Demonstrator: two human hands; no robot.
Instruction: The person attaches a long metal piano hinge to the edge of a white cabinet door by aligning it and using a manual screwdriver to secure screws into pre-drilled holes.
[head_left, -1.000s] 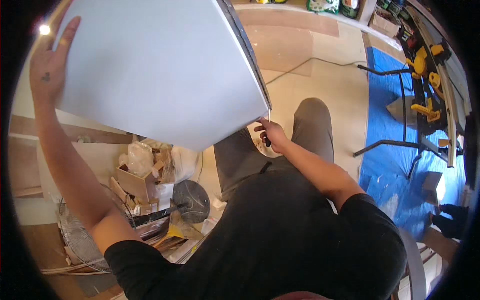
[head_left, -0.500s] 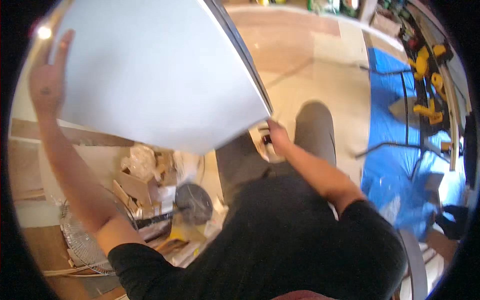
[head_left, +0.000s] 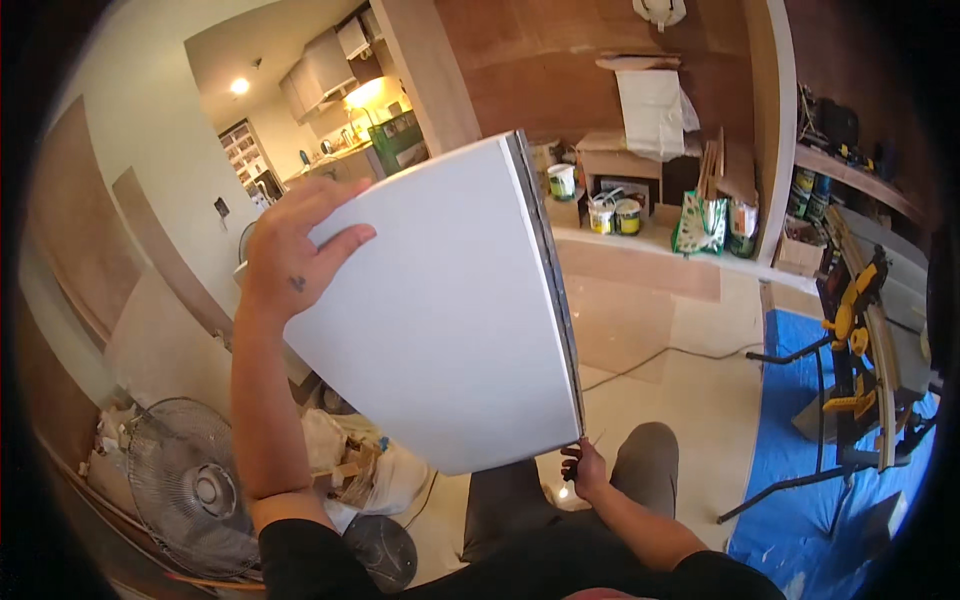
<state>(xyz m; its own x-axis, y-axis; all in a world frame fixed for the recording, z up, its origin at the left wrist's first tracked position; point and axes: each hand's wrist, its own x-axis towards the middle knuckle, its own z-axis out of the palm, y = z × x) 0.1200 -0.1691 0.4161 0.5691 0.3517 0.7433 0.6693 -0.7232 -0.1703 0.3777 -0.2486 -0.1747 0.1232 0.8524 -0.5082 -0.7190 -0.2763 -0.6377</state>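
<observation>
Nearest you, the black shirt (head_left: 480,565) and grey trousers (head_left: 650,465) frame the foot of the view. Your right hand (head_left: 592,468) lies at the near right corner of the white panel (head_left: 440,320), its fingers curled about what seems a slim dark-handled tool (head_left: 569,473), too small here to name. The panel slants away from you above the left thigh, a dark strip (head_left: 557,290) running along its right edge. Your left hand (head_left: 300,250), well apart from the right, is clamped on the panel's far left edge, thumb laid over the white face.

Note the change: half a second ago the panel's far edge was cut off and your left hand sat close to the rim of the picture; the view has since lifted, and the left hand now appears nearer the middle. Your right hand has kept to the same corner. For the handling, this means that both holds and the far edge can be read together.

To the left stand a fan (head_left: 190,490) and, nearer the panel, a heap of bags and scraps (head_left: 365,470). To the right, a black stand with yellow clamps (head_left: 850,330) rises over a blue sheet (head_left: 785,370). Beyond the panel, a cord (head_left: 690,350) crosses the floor; farther still are paint tubs (head_left: 562,182) on a low shelf, a green and white bag (head_left: 700,225) and, at far left, a lit kitchen (head_left: 340,130).
</observation>
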